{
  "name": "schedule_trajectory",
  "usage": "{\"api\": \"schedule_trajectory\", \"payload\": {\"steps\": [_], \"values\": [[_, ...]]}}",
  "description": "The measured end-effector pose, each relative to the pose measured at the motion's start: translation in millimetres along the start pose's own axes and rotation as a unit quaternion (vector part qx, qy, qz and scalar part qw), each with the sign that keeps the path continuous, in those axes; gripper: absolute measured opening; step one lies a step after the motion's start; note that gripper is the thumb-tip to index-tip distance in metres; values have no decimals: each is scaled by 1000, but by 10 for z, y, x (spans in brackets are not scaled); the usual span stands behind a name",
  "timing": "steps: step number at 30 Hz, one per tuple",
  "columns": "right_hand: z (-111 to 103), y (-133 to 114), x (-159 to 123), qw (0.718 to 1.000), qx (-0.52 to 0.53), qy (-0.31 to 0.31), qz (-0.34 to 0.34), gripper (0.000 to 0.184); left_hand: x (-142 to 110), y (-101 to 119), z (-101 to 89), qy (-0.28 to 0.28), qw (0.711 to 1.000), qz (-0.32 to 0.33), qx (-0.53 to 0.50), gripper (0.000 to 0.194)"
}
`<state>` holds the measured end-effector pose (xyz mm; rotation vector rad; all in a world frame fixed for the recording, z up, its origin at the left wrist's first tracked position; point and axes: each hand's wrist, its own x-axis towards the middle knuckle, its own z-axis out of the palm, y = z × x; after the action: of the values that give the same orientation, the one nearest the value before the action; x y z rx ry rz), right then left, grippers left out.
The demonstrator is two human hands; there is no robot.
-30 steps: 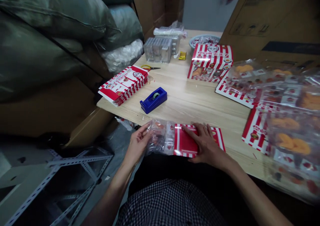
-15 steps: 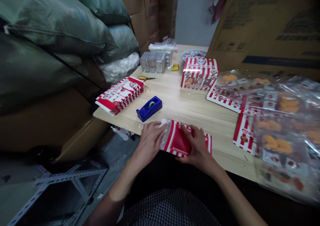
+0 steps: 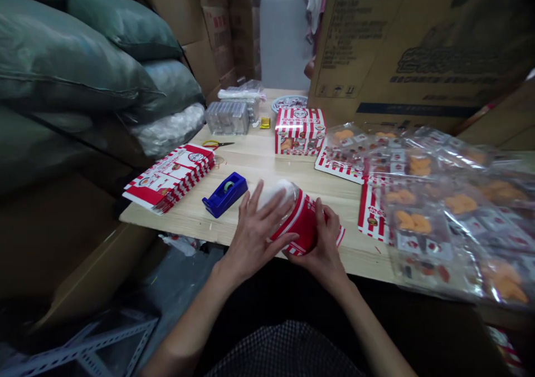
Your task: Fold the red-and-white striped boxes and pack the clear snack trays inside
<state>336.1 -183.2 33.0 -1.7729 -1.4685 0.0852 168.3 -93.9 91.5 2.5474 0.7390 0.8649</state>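
Note:
At the table's front edge, a red-and-white striped carton [image 3: 304,228] is tilted up between my hands. Clear, whitish plastic [image 3: 285,187] sticks out of its left end. My right hand [image 3: 325,244] grips the carton's right side, thumb below and fingers on top. Spread fingers of my left hand [image 3: 258,233] lie over the plastic and the carton's left end, partly hiding both. Left of the carton stands a blue tape dispenser [image 3: 225,194], apart from my left hand.
A stack of folded striped cartons [image 3: 171,176] lies left, near yellow-handled scissors [image 3: 217,143]. Behind are clear plastic cases [image 3: 227,118] and an upright striped box [image 3: 300,132]. Plastic-packed toy food sets [image 3: 413,221] cover the right side. A large cardboard box [image 3: 376,48] stands behind.
My view has swung right. The carton has tilted up at its left end, and my left hand's fingers have spread across the plastic. My right hand has kept hold of the carton.

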Motion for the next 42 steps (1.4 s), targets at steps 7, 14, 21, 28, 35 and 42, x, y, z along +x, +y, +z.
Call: {"api": "schedule_trajectory", "payload": {"steps": [7,14,21,28,35,42], "values": [[-227,-235,-27,985,83,114,96,131,0,274,206,56,932,-147,-328,63],[-759,-60,-492,963,237,96,80,51,-325,231,199,-16,973,153,-173,49],[-412,279,-1140,981,190,11,47,47,-920,-80,593,-70,975,150,-150,47],[-245,298,-1438,989,139,-44,10,54,-1251,-147,647,-91,987,99,-90,52],[-212,288,-1432,989,140,-43,7,53,-1223,-187,630,-91,985,105,-99,53],[-804,-213,-773,965,253,37,58,38,-773,151,18,-16,963,-50,-263,33]]}}
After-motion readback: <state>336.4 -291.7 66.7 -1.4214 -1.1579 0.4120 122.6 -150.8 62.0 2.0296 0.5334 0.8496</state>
